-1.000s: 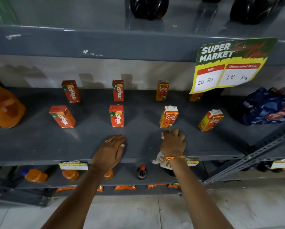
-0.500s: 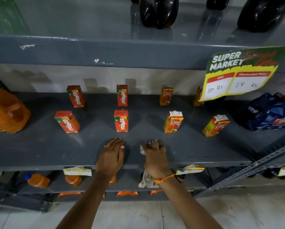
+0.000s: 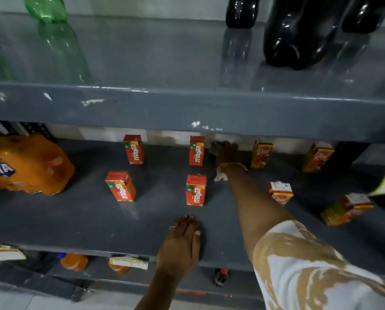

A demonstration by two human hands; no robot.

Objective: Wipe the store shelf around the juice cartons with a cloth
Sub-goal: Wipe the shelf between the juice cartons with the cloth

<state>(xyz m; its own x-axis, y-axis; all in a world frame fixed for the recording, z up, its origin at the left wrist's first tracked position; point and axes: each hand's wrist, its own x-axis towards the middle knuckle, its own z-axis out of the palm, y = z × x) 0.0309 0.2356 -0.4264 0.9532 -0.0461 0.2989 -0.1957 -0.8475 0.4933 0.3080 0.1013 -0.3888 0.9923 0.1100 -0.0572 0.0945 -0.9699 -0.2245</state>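
Right hand (image 3: 226,153) clutching cloth (image 3: 220,175) at shelf (image 3: 75,220) back edge, left hand (image 3: 182,240) flat.

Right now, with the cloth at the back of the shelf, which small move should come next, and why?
Probably draw the right hand and cloth forward along the open lane between the Maaza cartons and the Real cartons: it is already at the back wall.

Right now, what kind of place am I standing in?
Most likely a small grocery shop. Grey metal shelves hold juice cartons spaced out in rows, big soft-drink bottles stand on the shelf above, and price tags hang from the shelf edge.
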